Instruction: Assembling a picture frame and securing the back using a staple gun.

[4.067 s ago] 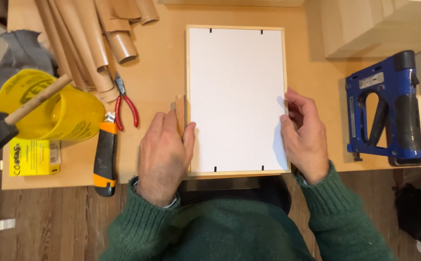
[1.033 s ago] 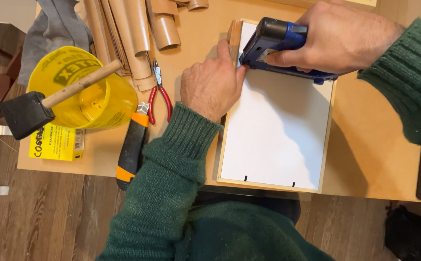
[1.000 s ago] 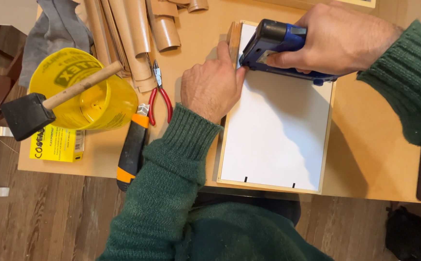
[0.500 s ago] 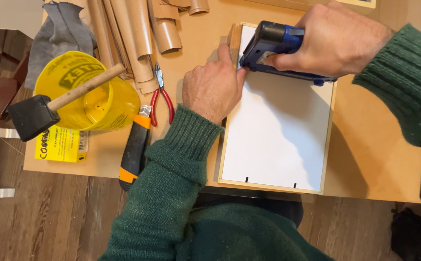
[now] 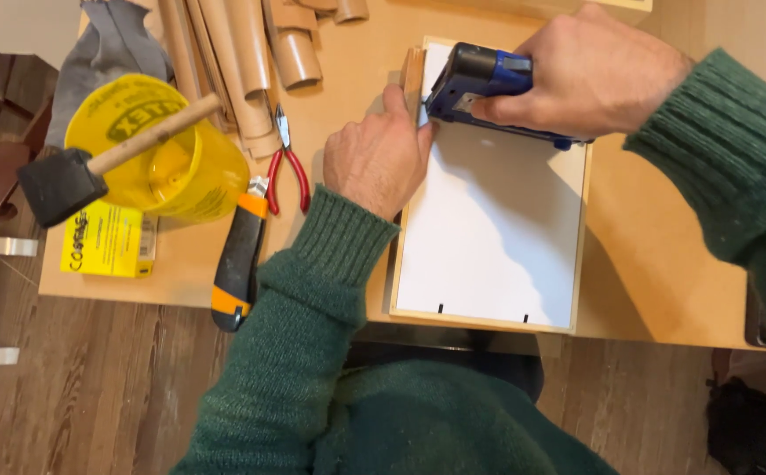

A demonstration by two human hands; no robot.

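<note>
A wooden frame (image 5: 580,255) with a white backing board (image 5: 497,237) lies face down on the table. My right hand (image 5: 590,75) grips a blue staple gun (image 5: 480,84) pressed onto the board's upper left corner. My left hand (image 5: 374,158) rests on the frame's left edge just beside the gun's nose, fingers on a small wood strip (image 5: 412,75). Two black staples show at the board's near edge.
Left of the frame lie red pliers (image 5: 284,167), an orange-black utility knife (image 5: 238,264), a yellow tub (image 5: 159,149) holding a foam brush (image 5: 66,180), a yellow box (image 5: 106,242), cardboard tubes (image 5: 251,53) and grey cloth (image 5: 102,62). The table's near edge (image 5: 225,303) is close.
Four seconds ago both hands lay flat on the frame and the staple gun sat at the right. Now my right hand holds the gun on the board's top left corner; little moved in the last second.
</note>
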